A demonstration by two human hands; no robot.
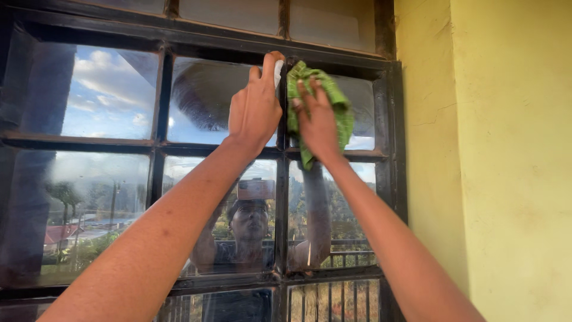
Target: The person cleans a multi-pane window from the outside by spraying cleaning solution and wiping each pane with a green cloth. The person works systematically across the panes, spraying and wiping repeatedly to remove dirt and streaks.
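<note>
two bare hands are raised to the upper right panes of a dark-framed window (280, 197). the right hand (319, 122) lies spread and flat on a green cloth (339, 107), pressing it to the glass. just left of it, the left hand (255, 110) is curled around a small white object (278, 73), held against the vertical bar. a yellow wall (494, 149) stands to the right.

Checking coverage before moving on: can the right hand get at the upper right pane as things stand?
Probably yes. The right hand already presses the green cloth flat against that pane, and nothing lies between them. The left hand sits on the bar beside it, clear of the pane.
</note>
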